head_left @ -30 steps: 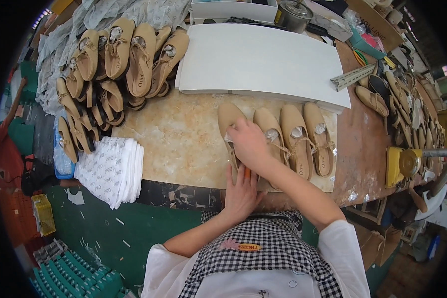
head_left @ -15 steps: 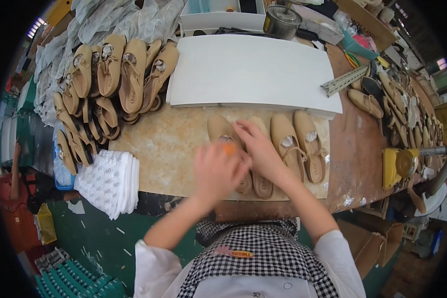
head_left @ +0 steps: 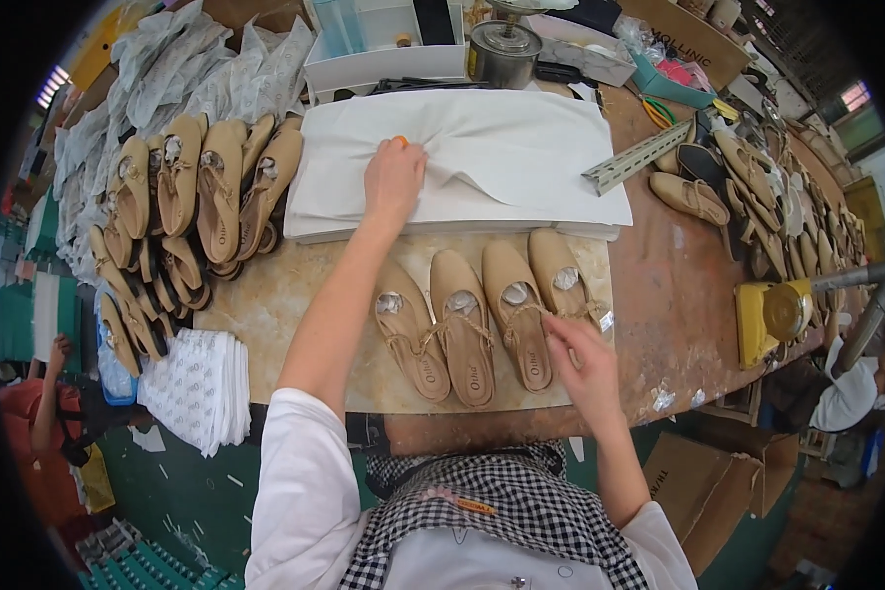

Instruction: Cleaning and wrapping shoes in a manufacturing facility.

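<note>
LH (head_left: 395, 184) to paper (head_left: 521, 147); shoes (head_left: 454, 271) w/ wads (head_left: 460, 301)

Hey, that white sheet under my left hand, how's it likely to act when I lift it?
The sheet is probably floppy, since it puckers at your left hand. It likely creases easily, judging by the raised folds. The metal strip overlapping its right side might make it snag.

Metal can (head_left: 504, 61) beside an open white box (head_left: 388, 73), brown carton (head_left: 696, 489) at lower right
</note>
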Motion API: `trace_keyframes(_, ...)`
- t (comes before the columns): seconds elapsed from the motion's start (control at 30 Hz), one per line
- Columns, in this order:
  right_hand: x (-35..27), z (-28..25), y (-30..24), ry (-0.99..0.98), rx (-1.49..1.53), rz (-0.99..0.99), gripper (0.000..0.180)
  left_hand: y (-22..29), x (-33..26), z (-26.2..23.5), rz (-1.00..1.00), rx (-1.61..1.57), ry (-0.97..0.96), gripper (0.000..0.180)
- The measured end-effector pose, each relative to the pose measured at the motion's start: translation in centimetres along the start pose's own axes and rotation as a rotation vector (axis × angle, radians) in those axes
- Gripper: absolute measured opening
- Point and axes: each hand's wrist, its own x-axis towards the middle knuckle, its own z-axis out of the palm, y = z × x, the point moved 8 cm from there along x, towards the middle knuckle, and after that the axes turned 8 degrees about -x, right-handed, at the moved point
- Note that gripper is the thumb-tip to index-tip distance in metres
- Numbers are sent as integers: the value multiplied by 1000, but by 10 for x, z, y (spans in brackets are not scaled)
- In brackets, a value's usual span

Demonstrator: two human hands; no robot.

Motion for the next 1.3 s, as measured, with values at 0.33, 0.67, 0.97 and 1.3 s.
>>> trace_keyframes(0.33, 1, 46, 31, -125, -548, 8, 80, -5, -17, -25, 76, -77, 108, 59)
trace_keyframes(0.67, -32, 90, 18, -113, -307, -97, 55, 50, -279, -61, -74, -21, -76, 66)
trace_keyframes(0.97, 22, 72, -99, -111, 387, -33, 52, -38, -296, -170, -371, -984, 247, 49)
trace_keyframes(1.3, 260, 254, -382, -217, 253, -571, 51, -291, -204, -411, -291, -567, 998, 48)
